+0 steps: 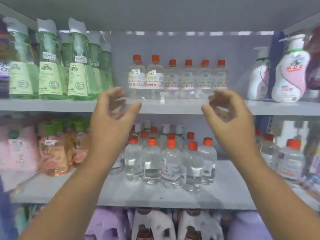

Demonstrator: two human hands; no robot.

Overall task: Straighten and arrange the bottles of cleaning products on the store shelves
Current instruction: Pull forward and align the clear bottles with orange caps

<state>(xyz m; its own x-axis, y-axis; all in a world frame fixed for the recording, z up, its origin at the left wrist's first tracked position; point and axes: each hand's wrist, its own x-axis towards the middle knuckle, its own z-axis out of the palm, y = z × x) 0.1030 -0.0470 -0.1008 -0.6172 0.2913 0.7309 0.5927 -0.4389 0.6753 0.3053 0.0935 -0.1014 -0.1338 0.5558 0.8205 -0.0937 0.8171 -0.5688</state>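
A row of clear bottles with red caps [178,78] stands on the upper shelf [173,106], labels facing out. My left hand [114,110] hovers in front of the shelf edge below the row's left end, fingers curled and apart, holding nothing. At the row's right end my right hand [225,110] is raised the same way, empty too. More clear red-capped bottles [169,158] stand clustered on the lower shelf [155,194] between my forearms, some with labels turned sideways.
Tall green bottles [50,66] fill the upper shelf's left part. White and pink pump bottles [287,73] stand at its right. Pink bottles [52,149] sit at the lower left, purple and white jugs [152,224] on the bottom level.
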